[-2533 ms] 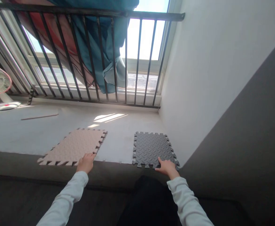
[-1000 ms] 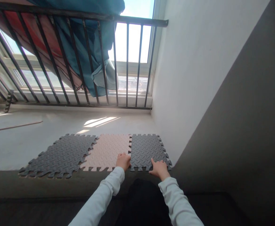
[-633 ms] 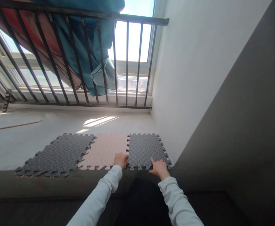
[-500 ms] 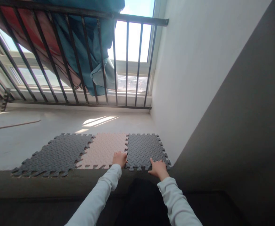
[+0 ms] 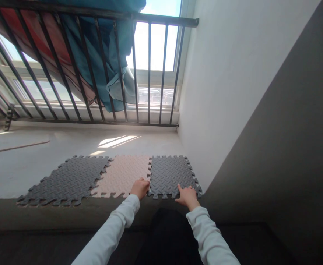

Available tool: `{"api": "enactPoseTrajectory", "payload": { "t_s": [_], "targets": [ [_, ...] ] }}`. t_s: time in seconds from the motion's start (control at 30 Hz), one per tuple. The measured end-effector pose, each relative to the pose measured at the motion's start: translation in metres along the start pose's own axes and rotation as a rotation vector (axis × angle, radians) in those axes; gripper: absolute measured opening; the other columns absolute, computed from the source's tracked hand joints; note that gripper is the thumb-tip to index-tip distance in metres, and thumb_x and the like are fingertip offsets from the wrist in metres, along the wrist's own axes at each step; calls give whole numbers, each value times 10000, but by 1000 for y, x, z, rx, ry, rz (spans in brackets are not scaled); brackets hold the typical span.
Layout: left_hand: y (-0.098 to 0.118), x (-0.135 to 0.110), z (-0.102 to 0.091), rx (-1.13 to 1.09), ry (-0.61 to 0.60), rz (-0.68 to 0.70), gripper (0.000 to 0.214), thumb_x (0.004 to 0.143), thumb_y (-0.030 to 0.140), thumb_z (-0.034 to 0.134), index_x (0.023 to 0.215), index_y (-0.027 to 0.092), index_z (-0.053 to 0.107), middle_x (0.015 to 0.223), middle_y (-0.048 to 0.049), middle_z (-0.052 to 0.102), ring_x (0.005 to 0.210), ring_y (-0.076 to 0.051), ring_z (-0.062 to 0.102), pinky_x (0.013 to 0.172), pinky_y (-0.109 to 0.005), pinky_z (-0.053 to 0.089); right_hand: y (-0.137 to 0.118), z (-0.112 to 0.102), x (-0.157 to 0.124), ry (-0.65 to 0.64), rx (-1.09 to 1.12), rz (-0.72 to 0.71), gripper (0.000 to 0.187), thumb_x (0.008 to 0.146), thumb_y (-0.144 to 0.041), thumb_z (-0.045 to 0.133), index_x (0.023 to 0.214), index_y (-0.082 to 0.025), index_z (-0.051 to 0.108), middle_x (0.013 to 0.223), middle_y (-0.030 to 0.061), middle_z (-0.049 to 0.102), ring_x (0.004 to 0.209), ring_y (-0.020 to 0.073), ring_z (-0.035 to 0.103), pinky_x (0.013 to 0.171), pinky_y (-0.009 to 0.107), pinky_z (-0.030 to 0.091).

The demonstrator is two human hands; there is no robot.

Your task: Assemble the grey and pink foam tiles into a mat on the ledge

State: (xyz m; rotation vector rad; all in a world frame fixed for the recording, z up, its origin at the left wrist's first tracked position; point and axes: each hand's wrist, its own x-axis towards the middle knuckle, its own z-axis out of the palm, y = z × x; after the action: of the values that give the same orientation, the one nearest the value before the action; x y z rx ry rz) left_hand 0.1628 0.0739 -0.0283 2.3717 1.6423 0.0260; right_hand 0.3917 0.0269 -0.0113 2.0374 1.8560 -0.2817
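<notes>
Three puzzle-edged foam mats lie in a row on the pale ledge: a grey mat (image 5: 70, 176) at left, a pink mat (image 5: 128, 169) in the middle and another grey mat (image 5: 169, 169) at right. My left hand (image 5: 140, 187) is closed at the pink mat's front right corner, by its seam with the right grey mat; its fingertips are partly hidden. At the right grey mat's front edge, my right hand (image 5: 187, 197) has fingers on top and the thumb low at the rim. Small dark gaps show along the seam near my left hand.
A white wall (image 5: 219, 92) rises just right of the mats. Behind the ledge (image 5: 75, 141) runs a black metal railing (image 5: 128, 123) with blue and red cloth (image 5: 92, 66) hanging at the window. A thin stick (image 5: 21, 146) lies at left.
My left hand has shifted slightly left and back from the seam. The right hand keeps its place on the grey mat. The view has moved a little.
</notes>
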Motion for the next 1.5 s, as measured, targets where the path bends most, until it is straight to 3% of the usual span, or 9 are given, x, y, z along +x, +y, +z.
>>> {"api": "enactPoseTrajectory", "payload": {
  "t_s": [0.13,0.47,0.63,0.8,0.9,1.1,1.5],
  "targets": [
    [4,-1,3,57,15,115,192,752,193,451,740,229,639,838,-31,650,947,-163,509,780,-264,375,0,0,0,1,2,2,796,641,-507,572,1332,-222,299,1106,144,585,1097,342,447,829,434,354],
    [2,-4,16,28,94,141,226,795,205,419,712,184,628,824,-57,653,909,-178,507,778,-297,392,0,-1,-3,4,-9,-10,775,660,-501,552,1333,-212,296,1073,159,595,1088,335,456,821,442,356],
    [-4,-14,29,-17,146,193,220,806,203,413,860,217,626,1024,-31,621,1020,-177,469,837,-325,406,-1,-1,-4,6,-10,-9,778,661,-484,555,1338,-210,286,1069,164,596,1086,335,455,818,444,351],
    [-6,-24,39,30,173,178,309,805,234,414,1082,266,548,1261,-29,489,1171,-216,379,917,-406,384,-1,-1,-4,7,-16,-7,789,654,-492,565,1338,-211,288,1078,160,594,1093,340,450,821,438,351],
    [-6,-25,38,26,196,151,296,808,273,416,1066,266,561,1341,-30,404,1214,-231,343,969,-421,348,-1,-2,-5,15,-26,-8,776,660,-484,560,1336,-211,293,1073,157,598,1088,335,458,812,425,361],
    [-1,-12,28,-24,121,95,226,805,315,418,849,224,621,1332,-47,416,1222,-236,354,1000,-417,320,-1,-1,-6,3,-32,-4,804,660,-493,572,1347,-209,265,1081,168,592,1109,343,442,822,449,354],
    [6,-7,22,-11,-3,43,264,769,379,448,949,222,561,1362,-43,377,1237,-254,317,986,-438,303,-1,1,-3,14,-31,-11,786,663,-488,559,1341,-207,279,1088,165,589,1078,337,462,808,433,356]
  ]
}}
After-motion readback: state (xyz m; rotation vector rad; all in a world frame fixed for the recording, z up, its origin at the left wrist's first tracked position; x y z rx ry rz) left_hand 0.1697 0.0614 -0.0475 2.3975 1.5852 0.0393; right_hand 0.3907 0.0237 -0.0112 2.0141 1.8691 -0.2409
